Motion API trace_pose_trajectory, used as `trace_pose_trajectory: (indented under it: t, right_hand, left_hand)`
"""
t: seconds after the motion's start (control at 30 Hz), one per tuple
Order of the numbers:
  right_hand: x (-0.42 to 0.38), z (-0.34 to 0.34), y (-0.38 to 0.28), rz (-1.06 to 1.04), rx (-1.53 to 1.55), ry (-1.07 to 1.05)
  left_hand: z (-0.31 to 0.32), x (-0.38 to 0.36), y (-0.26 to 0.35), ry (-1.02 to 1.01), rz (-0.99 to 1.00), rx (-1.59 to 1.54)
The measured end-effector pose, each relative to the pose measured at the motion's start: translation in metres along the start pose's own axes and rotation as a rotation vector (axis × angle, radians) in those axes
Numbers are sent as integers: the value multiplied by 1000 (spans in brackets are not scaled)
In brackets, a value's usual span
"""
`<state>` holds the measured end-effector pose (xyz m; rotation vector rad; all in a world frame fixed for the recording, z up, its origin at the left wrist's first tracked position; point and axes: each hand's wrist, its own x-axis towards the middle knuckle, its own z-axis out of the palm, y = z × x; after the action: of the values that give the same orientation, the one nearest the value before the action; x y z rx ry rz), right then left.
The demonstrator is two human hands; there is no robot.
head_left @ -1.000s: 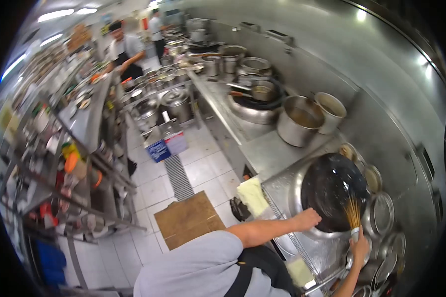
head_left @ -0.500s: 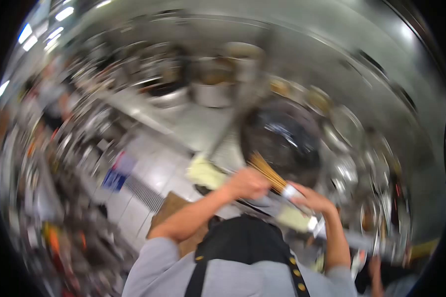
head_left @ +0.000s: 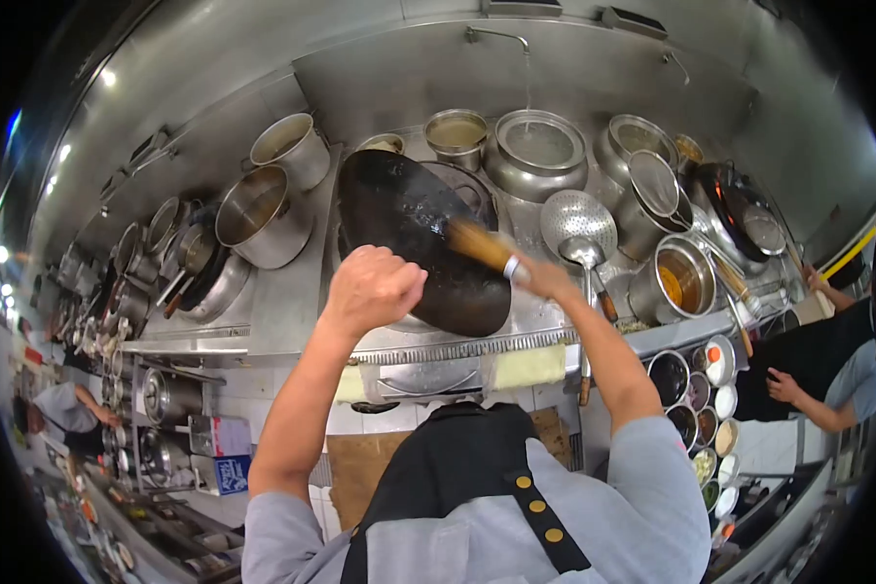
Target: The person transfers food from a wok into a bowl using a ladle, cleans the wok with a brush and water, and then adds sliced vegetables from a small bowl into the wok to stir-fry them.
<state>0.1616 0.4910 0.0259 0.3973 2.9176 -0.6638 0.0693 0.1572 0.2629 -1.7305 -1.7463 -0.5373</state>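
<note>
A large black wok stands tilted up on its side over the stove. My left hand is closed in a fist at its near left edge and seems to grip the wok there; the grip itself is hidden behind the knuckles. In my right hand is a bamboo wok brush with a pale band around its handle. The hand is closed round the handle, and the bristles, blurred by motion, lie against the wok's dark surface.
Behind the wok stand a small steel pot and a wide pot under a running tap. A perforated skimmer and a ladle lie to the right. Deep pots stand left. Co-workers are at both sides.
The view has swung round and become sharp. The wok now stands tilted, with my left fist at its edge. The brush stays in my right hand, its bristles now against the wok.
</note>
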Motion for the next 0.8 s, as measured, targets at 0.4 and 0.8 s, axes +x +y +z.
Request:
trace_pose_trajectory:
  t: [0.4,0.8]
  right_hand:
    - [-33,75,0,474,771,98]
    - [-181,178,-3,320,884,416]
  left_hand:
    - [58,-133,61,45,-557,109]
    - [147,-169,22,125,-792,-44]
